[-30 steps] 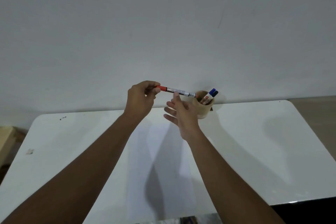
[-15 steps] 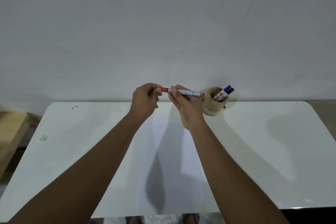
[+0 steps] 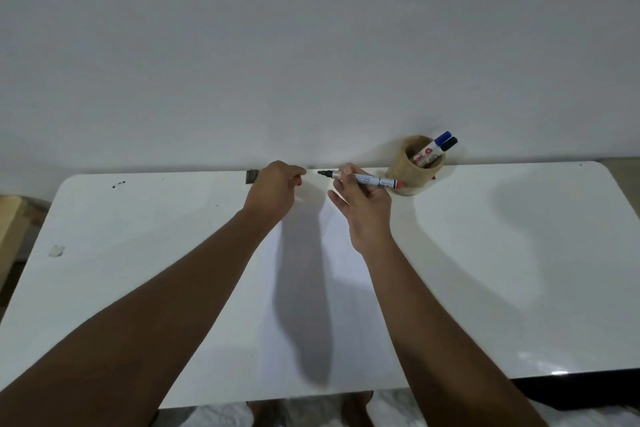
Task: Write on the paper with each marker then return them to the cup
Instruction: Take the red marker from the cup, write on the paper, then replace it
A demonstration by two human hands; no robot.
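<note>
Right hand (image 3: 363,204) pinching an uncapped marker (image 3: 363,179) level just left of the cup (image 3: 414,168), left hand (image 3: 277,192) curling shut around its red cap (image 3: 298,179) farther left, paper (image 3: 311,288) lying before the cup, two markers (image 3: 434,149) standing inside it

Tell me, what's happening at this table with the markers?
A person is getting ready to write. The right hand holds an uncapped marker level above the table, its dark tip bare and pointing left. The left hand is closed around something red, apparently the cap. A sheet of paper lies on the white table beneath the arms, with no writing visible. Two more markers, blue-capped and black-capped, stand in the cup by the wall.
</note>
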